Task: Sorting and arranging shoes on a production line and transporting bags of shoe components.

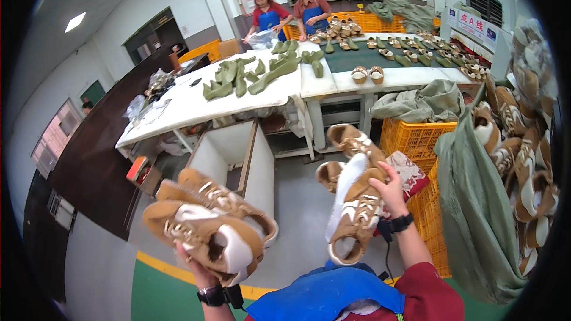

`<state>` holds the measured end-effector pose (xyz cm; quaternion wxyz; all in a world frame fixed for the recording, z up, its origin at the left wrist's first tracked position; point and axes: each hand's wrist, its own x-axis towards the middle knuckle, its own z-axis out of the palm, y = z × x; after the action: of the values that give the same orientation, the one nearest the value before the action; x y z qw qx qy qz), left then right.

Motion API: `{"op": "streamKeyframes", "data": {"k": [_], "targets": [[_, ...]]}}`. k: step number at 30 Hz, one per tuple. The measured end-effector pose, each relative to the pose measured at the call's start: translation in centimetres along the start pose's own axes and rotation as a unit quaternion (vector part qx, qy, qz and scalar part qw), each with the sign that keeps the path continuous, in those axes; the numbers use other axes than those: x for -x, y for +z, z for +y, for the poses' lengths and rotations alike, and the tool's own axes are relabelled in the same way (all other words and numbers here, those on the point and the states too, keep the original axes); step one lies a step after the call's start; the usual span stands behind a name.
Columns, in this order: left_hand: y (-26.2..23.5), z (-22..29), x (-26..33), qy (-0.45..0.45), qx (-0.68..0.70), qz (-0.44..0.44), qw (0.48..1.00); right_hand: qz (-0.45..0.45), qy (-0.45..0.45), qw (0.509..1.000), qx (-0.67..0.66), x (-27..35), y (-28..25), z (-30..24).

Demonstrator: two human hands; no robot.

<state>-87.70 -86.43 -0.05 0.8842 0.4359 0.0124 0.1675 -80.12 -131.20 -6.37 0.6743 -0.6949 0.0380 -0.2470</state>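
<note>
My left hand [199, 268], low on the left, is closed on a bunch of tan-and-white lace-up sneakers [185, 226]; the shoes hide most of its fingers. To the right, my right hand [391, 192] grips more tan-and-white sneakers [358, 211] from their side, thumb showing on top. One of these shows a white sole edge, and others stick out beyond it. Both bunches are held up in the air, apart from each other, over the grey floor. Dark bands sit on both my wrists.
Ahead, a white table [178, 106] bears green shoe lasts [223, 80]. A green conveyor belt [357, 62] carries rows of shoes. Yellow crates [410, 137] and a green cloth [476, 214] stand right, near piled sneakers [526, 172]. Two people [309, 9] work behind the table.
</note>
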Motion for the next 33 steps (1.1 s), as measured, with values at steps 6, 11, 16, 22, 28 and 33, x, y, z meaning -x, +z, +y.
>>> {"op": "streamKeyframes", "data": {"k": [6,11,16,22,28,33], "targets": [[4.7,-9.3,-19.4,-0.099,0.066,-0.114,0.986,0.105,-0.006,0.994,0.001,-9.5,-0.8,3.6],[9.0,-14.1,-32.1,-0.114,0.049,-0.144,0.982,0.083,0.005,0.996,-0.031,-22.8,3.6,6.7],[11.5,-16.3,-43.9,-0.058,0.055,-0.123,0.989,-0.053,-0.002,0.997,-0.058,-39.6,11.1,10.0],[13.5,-20.9,-53.3,-0.052,0.04,-0.089,0.994,-0.241,0.069,0.967,-0.042,-57.7,20.1,12.2],[14.7,-29.5,-62.7,0.045,0.007,-0.053,0.998,-0.352,0.109,0.928,-0.059,-75.9,28.3,21.6],[20.9,-36.5,-76.9,-0.047,0.014,-0.104,0.993,-0.318,0.052,0.926,0.197,-89.5,33.4,34.8]]}}
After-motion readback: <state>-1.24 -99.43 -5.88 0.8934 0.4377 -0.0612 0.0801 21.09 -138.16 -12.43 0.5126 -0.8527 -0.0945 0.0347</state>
